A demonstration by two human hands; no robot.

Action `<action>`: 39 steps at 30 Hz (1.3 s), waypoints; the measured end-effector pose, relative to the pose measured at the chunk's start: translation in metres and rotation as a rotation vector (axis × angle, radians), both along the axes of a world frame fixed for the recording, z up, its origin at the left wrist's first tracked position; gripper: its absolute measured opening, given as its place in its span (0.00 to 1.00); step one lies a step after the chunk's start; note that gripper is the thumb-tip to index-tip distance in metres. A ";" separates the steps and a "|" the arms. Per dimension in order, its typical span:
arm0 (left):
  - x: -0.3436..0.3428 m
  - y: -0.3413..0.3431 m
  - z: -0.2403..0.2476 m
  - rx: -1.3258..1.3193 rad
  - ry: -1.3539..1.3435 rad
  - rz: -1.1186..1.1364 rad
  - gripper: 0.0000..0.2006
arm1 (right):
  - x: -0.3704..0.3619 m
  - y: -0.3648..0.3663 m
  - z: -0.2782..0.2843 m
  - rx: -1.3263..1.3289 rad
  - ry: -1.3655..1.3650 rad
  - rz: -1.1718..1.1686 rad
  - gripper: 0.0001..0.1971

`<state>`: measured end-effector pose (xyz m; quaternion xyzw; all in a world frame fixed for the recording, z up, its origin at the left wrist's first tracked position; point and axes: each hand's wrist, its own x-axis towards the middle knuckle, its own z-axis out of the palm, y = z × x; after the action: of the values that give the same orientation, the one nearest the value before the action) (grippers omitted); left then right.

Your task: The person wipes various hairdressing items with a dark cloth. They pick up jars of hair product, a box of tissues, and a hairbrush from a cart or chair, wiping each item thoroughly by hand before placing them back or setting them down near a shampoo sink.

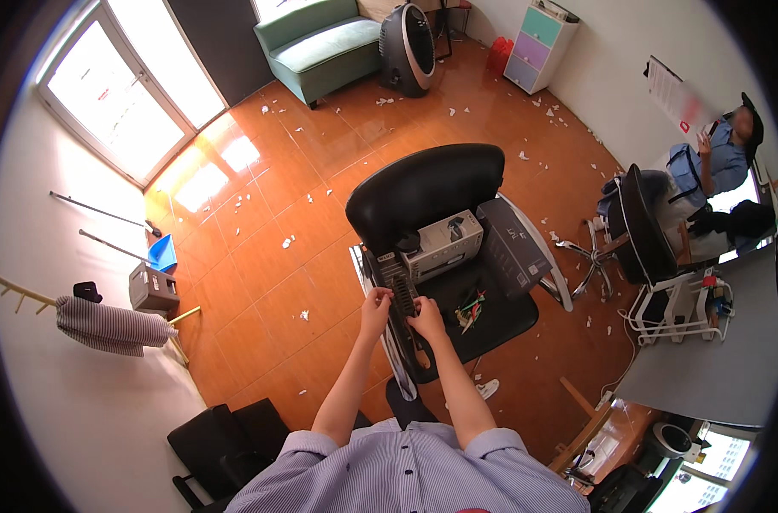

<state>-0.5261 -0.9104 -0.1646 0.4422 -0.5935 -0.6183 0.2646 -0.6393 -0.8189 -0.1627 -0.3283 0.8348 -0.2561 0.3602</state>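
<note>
In front of me is a black padded chair point(425, 195) with shiny metal armrests. A long dark ribbed object point(400, 286) lies along its left armrest. My left hand point(376, 315) is at the left side of that object, fingers bent and pinched together. On its other side my right hand point(426, 321) also has its fingers closed, close to the left one. What lies between the fingertips is too small to make out. On the seat, right of my hands, is a small pile of colourful thin items point(471, 310). Behind it stand a light printed box point(443, 246) and a dark grey box point(513, 248).
White scraps point(288, 243) litter the orange tiled floor. A person point(722, 154) sits in an office chair point(641, 227) at the right, beside a grey desk point(731, 359). A green sofa point(329, 53) and a black rounded machine point(408, 50) stand at the back. Black chairs point(226, 445) are near left.
</note>
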 end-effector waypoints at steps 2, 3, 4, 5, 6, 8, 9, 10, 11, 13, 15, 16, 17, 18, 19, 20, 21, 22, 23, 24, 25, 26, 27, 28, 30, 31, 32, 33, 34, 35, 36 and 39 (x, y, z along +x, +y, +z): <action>0.002 0.001 0.003 0.014 0.000 0.002 0.07 | 0.002 0.000 0.002 0.014 -0.015 -0.006 0.28; 0.002 -0.001 0.004 0.021 0.004 0.004 0.07 | 0.002 -0.001 0.002 0.019 -0.027 -0.012 0.28; 0.003 -0.002 0.004 0.015 0.010 0.002 0.07 | 0.003 -0.001 0.002 0.014 -0.021 -0.013 0.28; 0.006 -0.001 0.005 0.013 0.018 -0.005 0.07 | 0.006 0.000 0.002 -0.051 0.005 -0.056 0.27; 0.006 -0.001 0.008 0.008 0.029 -0.017 0.08 | 0.006 0.001 -0.001 -0.118 0.036 -0.104 0.26; 0.007 0.000 0.014 0.025 0.023 -0.037 0.08 | 0.007 0.003 -0.006 -0.154 0.059 -0.136 0.25; 0.009 -0.001 0.016 0.047 0.009 -0.042 0.08 | 0.009 0.002 -0.004 -0.185 0.074 -0.155 0.25; 0.012 -0.001 0.017 0.038 0.021 -0.048 0.08 | 0.012 0.003 -0.001 -0.195 0.085 -0.160 0.25; 0.015 0.000 0.019 0.051 0.031 -0.055 0.09 | 0.015 0.005 0.001 -0.216 0.086 -0.179 0.24; 0.020 0.001 0.025 0.051 0.056 -0.079 0.09 | 0.022 0.008 0.006 -0.251 0.104 -0.212 0.24; 0.027 0.003 0.033 0.038 0.078 -0.096 0.07 | 0.031 0.011 0.013 -0.306 0.131 -0.292 0.24; 0.030 0.003 0.037 0.029 0.088 -0.114 0.07 | 0.036 0.013 0.018 -0.315 0.143 -0.308 0.24; 0.034 0.004 0.042 0.040 0.113 -0.128 0.07 | 0.040 0.017 0.023 -0.360 0.189 -0.319 0.23; 0.038 0.008 0.045 0.055 0.134 -0.149 0.07 | 0.046 0.023 0.025 -0.400 0.233 -0.337 0.21; 0.042 0.011 0.049 0.050 0.141 -0.177 0.07 | 0.051 0.029 0.027 -0.404 0.247 -0.363 0.21; 0.044 0.014 0.054 0.028 0.158 -0.205 0.08 | 0.056 0.035 0.030 -0.488 0.141 -0.396 0.20; 0.046 0.017 0.057 0.003 0.176 -0.234 0.08 | 0.061 0.041 0.033 -0.576 0.038 -0.427 0.18; 0.059 0.012 0.056 -0.005 0.205 -0.234 0.10 | 0.080 0.040 0.052 -0.593 -0.087 -0.450 0.14; 0.073 0.009 0.054 -0.012 0.206 -0.235 0.10 | 0.098 0.040 0.072 -0.601 -0.086 -0.450 0.14; 0.082 0.010 0.060 0.041 0.187 -0.274 0.12 | 0.111 0.045 0.088 -0.619 -0.180 -0.493 0.11; 0.090 0.013 0.065 0.091 0.167 -0.317 0.14 | 0.123 0.052 0.097 -0.640 -0.272 -0.537 0.09; 0.099 0.015 0.071 0.109 0.169 -0.384 0.17 | 0.137 0.059 0.106 -0.694 -0.318 -0.565 0.08; 0.110 0.019 0.080 0.106 0.171 -0.398 0.17 | 0.153 0.065 0.117 -0.701 -0.311 -0.576 0.08; 0.122 0.027 0.095 0.179 0.194 -0.465 0.17 | 0.169 0.075 0.128 -0.766 -0.372 -0.650 0.08; 0.145 0.050 0.131 0.270 0.201 -0.592 0.18 | 0.195 0.097 0.142 -0.884 -0.492 -0.771 0.08; 0.156 0.056 0.140 0.265 0.205 -0.612 0.18 | 0.208 0.105 0.146 -0.897 -0.479 -0.782 0.08; 0.167 0.062 0.149 0.303 0.187 -0.743 0.19 | 0.222 0.114 0.150 -0.974 -0.489 -0.825 0.09; 0.178 0.069 0.158 0.339 0.165 -0.874 0.20 | 0.234 0.122 0.155 -1.052 -0.499 -0.867 0.10; 0.190 0.084 0.173 0.354 0.134 -0.922 0.21 | 0.245 0.134 0.156 -1.063 -0.482 -0.889 0.10; 0.197 0.096 0.176 0.355 0.133 -0.952 0.21 | 0.254 0.147 0.158 -1.120 -0.484 -0.918 0.09; 0.205 0.105 0.180 0.364 0.084 -1.043 0.23 | 0.265 0.158 0.163 -1.180 -0.490 -0.938 0.08; 0.217 0.141 0.192 0.428 0.018 -1.262 0.25 | 0.287 0.201 0.173 -1.212 -0.382 -1.010 0.08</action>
<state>-0.3093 -0.7695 0.0270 0.0477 -0.6005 -0.7623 -0.2366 -0.3518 -0.6174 0.0107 -0.0006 0.5224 -0.8471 0.0971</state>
